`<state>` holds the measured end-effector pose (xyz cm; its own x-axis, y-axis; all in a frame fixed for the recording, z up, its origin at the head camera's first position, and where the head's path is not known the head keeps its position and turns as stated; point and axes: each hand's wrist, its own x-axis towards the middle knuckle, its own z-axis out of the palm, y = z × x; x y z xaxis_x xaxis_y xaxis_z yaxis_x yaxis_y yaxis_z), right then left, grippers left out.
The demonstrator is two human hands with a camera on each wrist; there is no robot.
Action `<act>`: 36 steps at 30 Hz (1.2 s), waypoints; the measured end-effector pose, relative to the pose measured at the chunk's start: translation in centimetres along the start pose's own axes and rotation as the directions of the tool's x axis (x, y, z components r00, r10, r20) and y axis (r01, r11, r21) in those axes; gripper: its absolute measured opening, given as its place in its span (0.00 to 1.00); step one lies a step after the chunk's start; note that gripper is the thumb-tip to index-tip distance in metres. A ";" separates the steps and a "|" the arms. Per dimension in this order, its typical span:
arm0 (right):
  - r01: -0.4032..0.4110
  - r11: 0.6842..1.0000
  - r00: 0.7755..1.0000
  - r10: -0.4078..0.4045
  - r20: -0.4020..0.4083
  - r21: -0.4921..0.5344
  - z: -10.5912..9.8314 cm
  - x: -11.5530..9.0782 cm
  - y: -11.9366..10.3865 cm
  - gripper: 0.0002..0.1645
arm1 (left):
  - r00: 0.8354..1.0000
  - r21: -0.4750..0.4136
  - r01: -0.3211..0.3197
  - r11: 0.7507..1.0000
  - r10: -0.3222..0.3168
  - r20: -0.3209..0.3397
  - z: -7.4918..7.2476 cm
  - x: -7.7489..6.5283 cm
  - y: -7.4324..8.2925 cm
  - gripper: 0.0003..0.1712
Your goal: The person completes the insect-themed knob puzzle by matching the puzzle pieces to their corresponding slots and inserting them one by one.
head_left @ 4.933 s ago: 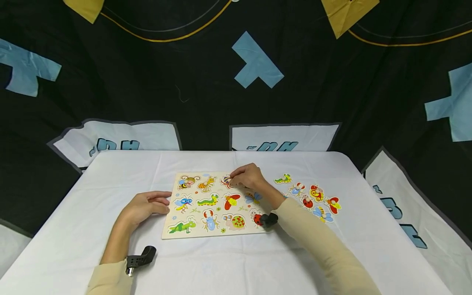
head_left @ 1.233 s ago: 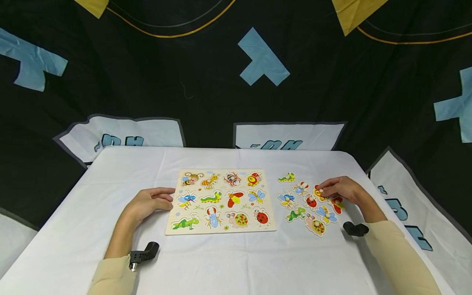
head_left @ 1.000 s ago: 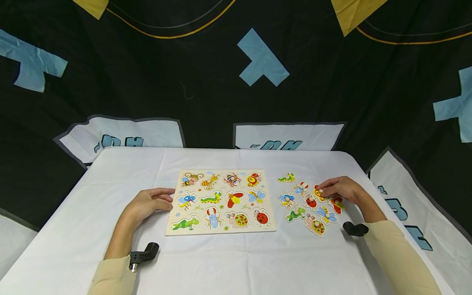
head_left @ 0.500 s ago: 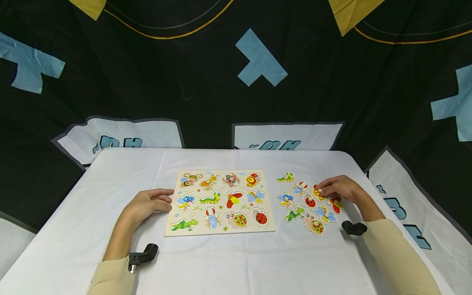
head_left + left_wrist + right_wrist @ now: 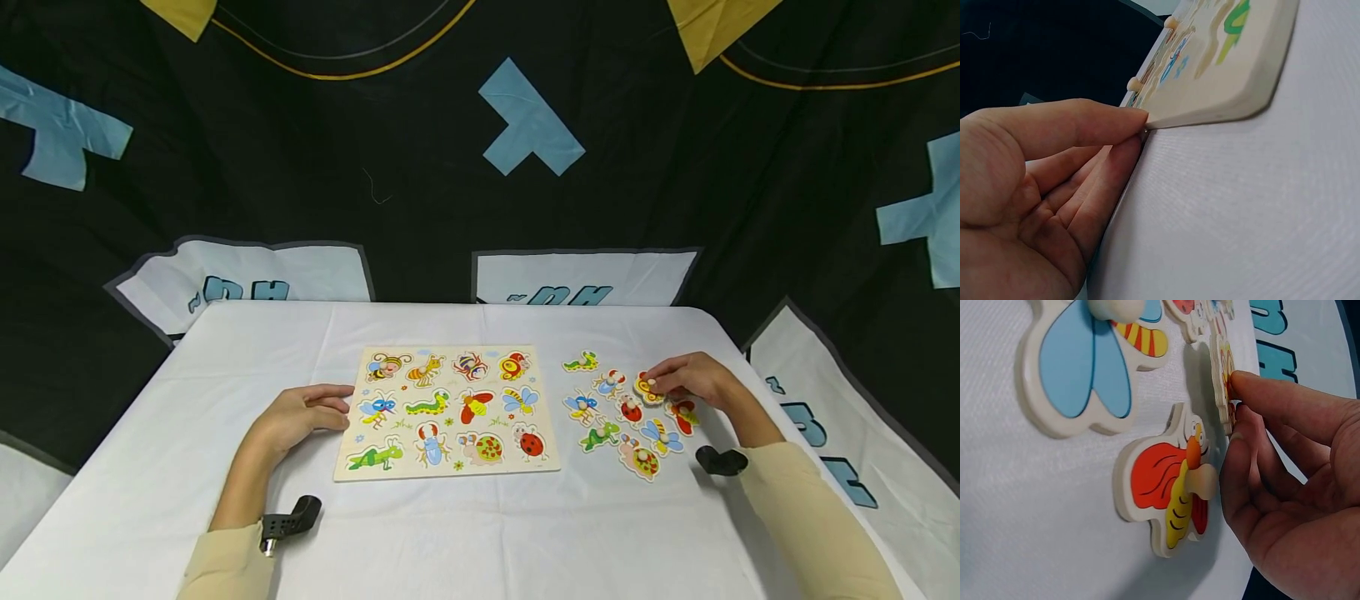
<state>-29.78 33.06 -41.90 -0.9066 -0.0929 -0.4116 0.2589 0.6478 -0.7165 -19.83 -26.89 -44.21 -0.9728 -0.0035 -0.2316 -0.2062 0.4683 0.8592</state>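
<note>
My left hand lies at the left edge of a wooden puzzle board printed with insects. In the left wrist view, fingertips touch that edge near a rounded corner. My right hand pinches a knobbed red-and-yellow butterfly puzzle piece between thumb and fingers. The right wrist view shows this butterfly piece edge-on, tilted and raised over the cloth, its knob hidden by the fingers. Bee, ant-like and spider pieces sit in the board's top row.
Loose knobbed pieces lie right of the board: a caterpillar, a ladybug, a grasshopper, a snail and several others. A red-winged piece lies right below my right hand. White cloth covers the table.
My right hand has gone from the spider's spot on the board to the loose pieces, and has just raised the butterfly piece slightly. My left hand has stayed at the board's edge.
</note>
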 end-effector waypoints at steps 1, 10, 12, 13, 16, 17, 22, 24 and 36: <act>0.001 1.000 1.000 -0.001 -0.003 -0.002 0.0 0.0 -0.1 0.22 | 1.000 0.002 -0.002 1.000 0.002 0.000 0.0 0.0 0.0 0.38; 0.029 0.999 1.000 -0.029 0.001 -0.029 0.1 0.2 -0.8 0.21 | 1.000 -0.010 -0.013 1.000 0.013 0.005 0.0 0.1 -0.2 0.38; 0.034 0.999 0.999 -0.034 0.004 -0.042 0.3 0.3 -0.9 0.21 | 1.000 -0.010 -0.012 1.000 0.012 0.003 0.0 0.1 -0.2 0.38; 0.035 0.998 0.999 -0.035 0.004 -0.047 0.3 0.3 -1.0 0.21 | 1.000 -0.011 -0.011 1.000 0.011 0.003 0.0 0.1 -0.2 0.38; 0.043 0.997 0.999 -0.042 0.010 -0.058 0.5 0.4 -1.2 0.21 | 1.000 -0.014 -0.010 1.000 0.010 0.003 0.0 0.1 -0.2 0.38; 0.047 0.997 0.999 -0.046 0.013 -0.062 0.5 0.5 -1.3 0.21 | 1.000 -0.015 -0.009 1.000 0.009 0.002 0.0 0.1 -0.2 0.38; 0.063 0.995 0.998 -0.061 0.023 -0.079 0.8 0.6 -1.9 0.21 | 1.000 -0.017 -0.015 1.000 0.015 0.005 0.0 0.1 -0.1 0.38; 0.065 0.994 0.998 -0.064 0.017 -0.087 1.0 0.6 -2.1 0.21 | 1.000 -0.018 -0.019 1.000 0.019 0.006 0.0 0.1 0.0 0.38; 0.111 0.989 0.994 -0.111 0.010 -0.100 2.5 1.2 -3.9 0.19 | 1.000 -0.010 -0.005 1.000 0.005 0.011 0.0 0.1 -0.1 0.38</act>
<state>-31.01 28.48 -41.00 -0.9263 -0.1720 -0.3353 0.1215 0.7060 -0.6978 -19.89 -26.93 -44.27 -0.9727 0.0089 -0.2320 -0.2021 0.4597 0.8648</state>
